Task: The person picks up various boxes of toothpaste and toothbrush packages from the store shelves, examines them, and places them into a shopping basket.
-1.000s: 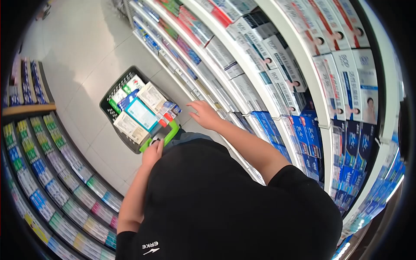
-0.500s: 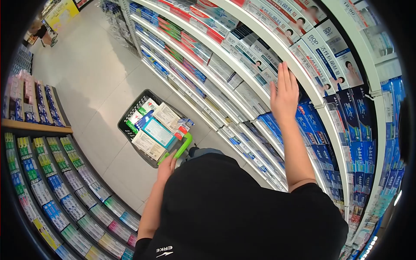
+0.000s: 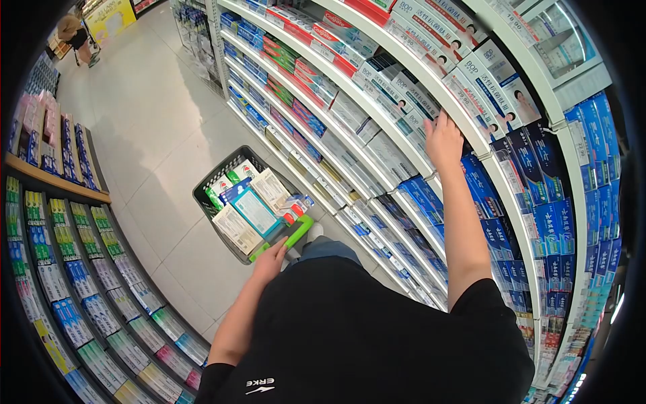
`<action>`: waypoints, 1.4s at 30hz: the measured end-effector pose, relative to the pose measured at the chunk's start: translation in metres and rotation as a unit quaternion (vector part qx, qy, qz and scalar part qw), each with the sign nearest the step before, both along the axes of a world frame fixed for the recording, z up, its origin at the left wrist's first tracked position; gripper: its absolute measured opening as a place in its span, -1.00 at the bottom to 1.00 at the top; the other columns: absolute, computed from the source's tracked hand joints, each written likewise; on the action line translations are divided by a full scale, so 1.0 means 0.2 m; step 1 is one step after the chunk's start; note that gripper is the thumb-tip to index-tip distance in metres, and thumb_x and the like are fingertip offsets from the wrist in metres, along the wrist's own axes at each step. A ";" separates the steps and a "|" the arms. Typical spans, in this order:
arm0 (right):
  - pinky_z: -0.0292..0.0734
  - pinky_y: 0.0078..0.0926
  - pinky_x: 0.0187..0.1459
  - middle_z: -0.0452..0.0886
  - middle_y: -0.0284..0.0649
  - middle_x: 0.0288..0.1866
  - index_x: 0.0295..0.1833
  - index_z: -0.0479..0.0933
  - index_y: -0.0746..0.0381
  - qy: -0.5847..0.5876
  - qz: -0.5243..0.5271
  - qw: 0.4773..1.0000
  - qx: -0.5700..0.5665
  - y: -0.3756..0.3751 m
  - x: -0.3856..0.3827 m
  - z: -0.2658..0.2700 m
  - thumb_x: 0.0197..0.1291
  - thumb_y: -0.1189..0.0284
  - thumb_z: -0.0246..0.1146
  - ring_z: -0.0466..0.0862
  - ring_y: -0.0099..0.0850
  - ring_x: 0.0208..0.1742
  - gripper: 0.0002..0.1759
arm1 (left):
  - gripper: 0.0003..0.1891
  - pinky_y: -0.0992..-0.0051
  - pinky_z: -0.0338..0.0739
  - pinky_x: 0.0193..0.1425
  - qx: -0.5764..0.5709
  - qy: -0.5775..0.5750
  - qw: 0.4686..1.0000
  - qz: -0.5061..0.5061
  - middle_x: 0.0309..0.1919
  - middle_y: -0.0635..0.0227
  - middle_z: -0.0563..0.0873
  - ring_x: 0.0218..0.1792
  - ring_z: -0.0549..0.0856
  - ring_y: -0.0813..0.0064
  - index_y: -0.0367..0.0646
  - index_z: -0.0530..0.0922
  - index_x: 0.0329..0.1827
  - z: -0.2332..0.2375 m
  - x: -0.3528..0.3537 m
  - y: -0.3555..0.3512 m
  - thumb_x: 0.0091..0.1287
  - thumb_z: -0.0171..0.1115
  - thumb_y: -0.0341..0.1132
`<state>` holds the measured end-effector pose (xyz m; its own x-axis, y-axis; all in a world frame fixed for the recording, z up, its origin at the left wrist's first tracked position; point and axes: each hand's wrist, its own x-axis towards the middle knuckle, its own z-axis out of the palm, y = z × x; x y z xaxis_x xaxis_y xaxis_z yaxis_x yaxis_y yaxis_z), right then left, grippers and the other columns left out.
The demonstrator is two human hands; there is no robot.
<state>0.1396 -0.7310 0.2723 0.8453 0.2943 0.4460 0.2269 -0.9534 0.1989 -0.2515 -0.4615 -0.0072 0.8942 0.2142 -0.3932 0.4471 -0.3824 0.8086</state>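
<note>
My left hand is wrapped round the green handle of a dark grey shopping basket. Inside the basket lie several packages, among them a teal-edged box, a cream box and a small red-and-blue box. My right hand reaches in at the toothpaste shelf, beside white BOP boxes and above blue toothpaste boxes. Its thumb stands apart from the fingers, which bend towards the boxes. The fingertips are partly hidden, and no held item shows.
Shelves of toothpaste curve along my right side, with price rails at their edges. On the left stands a rack of toothbrush packs. A tiled aisle floor runs between them. Another person is at the far end.
My right hand was flat with fingers stretched out; now its fingers bend in towards the boxes, slightly lower. The basket appears a little further right, and the distant person shows more fully.
</note>
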 end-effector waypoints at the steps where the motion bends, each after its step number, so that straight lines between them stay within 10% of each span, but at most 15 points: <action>1: 0.55 0.02 0.22 0.63 0.15 0.25 0.45 0.37 0.33 0.014 0.006 1.000 0.022 -0.01 0.02 0.01 0.49 0.04 0.16 0.66 0.09 0.23 -0.33 | -0.54 0.21 0.61 0.20 -0.015 0.024 1.000 0.002 0.07 0.02 0.77 0.07 0.76 0.02 0.28 0.50 0.51 -0.01 -0.01 -0.01 0.60 0.05 0.02; 9: 0.55 0.10 0.18 0.67 0.30 0.09 0.21 0.51 0.40 0.037 0.037 0.995 0.084 -0.12 0.16 -0.02 0.50 0.11 0.17 0.66 0.25 0.13 -0.47 | -0.47 0.48 0.56 0.22 -0.306 0.059 0.950 0.038 0.05 0.29 0.82 0.04 0.71 0.58 -0.17 0.64 0.36 -0.15 -0.07 -0.04 0.52 0.31 0.02; 16: 0.47 0.04 0.27 0.62 0.45 0.11 0.15 0.52 0.64 -0.001 0.119 0.973 0.199 -0.27 0.29 -0.16 0.39 0.12 0.35 0.61 0.34 0.21 -0.33 | -0.52 0.47 0.59 0.14 -0.245 0.049 0.968 0.007 -0.05 0.38 0.84 -0.04 0.72 0.60 -0.09 0.72 0.26 -0.22 -0.09 -0.05 0.46 0.37 0.03; 21: 0.41 -0.06 0.26 0.59 0.15 0.14 0.29 0.47 0.44 -0.107 0.207 0.961 0.151 -0.11 -0.20 -0.28 0.32 0.35 0.42 0.56 0.11 0.17 -0.45 | -0.49 0.45 0.61 0.06 -0.047 0.016 0.998 0.028 -0.06 0.34 0.85 -0.10 0.73 0.56 -0.09 0.74 0.23 -0.11 -0.09 -0.05 0.41 0.37 0.10; 28: 0.54 -0.19 0.18 0.66 0.01 0.08 0.22 0.53 0.33 0.217 0.339 0.889 0.220 0.30 -0.95 -0.64 0.22 0.42 0.49 0.65 -0.03 0.12 -0.50 | -0.33 0.37 0.60 0.18 -0.256 -0.082 0.959 0.088 0.13 0.26 0.76 0.07 0.75 0.31 -0.21 0.50 0.47 0.24 0.13 -0.09 0.52 0.23 0.14; 32: 0.53 -0.14 0.21 0.64 0.00 0.12 0.26 0.49 0.35 0.338 0.428 0.821 0.170 0.54 -1.13 -0.75 0.14 0.36 0.54 0.63 -0.02 0.18 -0.38 | -0.42 0.23 0.53 0.31 -0.631 -0.034 0.729 0.263 0.17 0.27 0.70 0.18 0.69 0.33 -0.13 0.41 0.40 0.31 0.30 -0.10 0.57 0.18 0.14; 38: 0.37 -0.12 0.47 0.41 0.06 0.52 0.66 0.15 0.21 0.447 0.407 0.791 0.094 0.53 -1.07 -0.90 0.22 0.15 0.49 0.42 0.02 0.51 0.01 | -0.37 0.27 0.48 0.24 -0.452 0.101 0.807 0.367 0.15 0.36 0.67 0.03 0.67 0.38 0.00 0.34 0.48 0.06 0.23 0.04 0.53 0.18 0.18; 42: 0.28 -0.06 0.56 0.25 0.01 0.64 0.63 0.25 -0.05 0.460 0.470 0.749 -0.082 0.30 -1.11 -1.17 0.35 0.09 0.36 0.27 0.06 0.63 -0.20 | -0.53 0.29 0.50 0.05 -0.394 0.192 0.814 0.381 -0.01 0.38 0.69 -0.18 0.65 0.44 0.11 0.43 0.39 -0.26 0.16 0.14 0.52 0.14 0.05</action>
<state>-0.0816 -0.6710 0.0392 0.1583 0.9390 -0.3054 0.8947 -0.2672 -0.3579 -0.2192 -0.4343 -0.0587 0.3978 0.1943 -0.8967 0.5894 0.6949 0.4120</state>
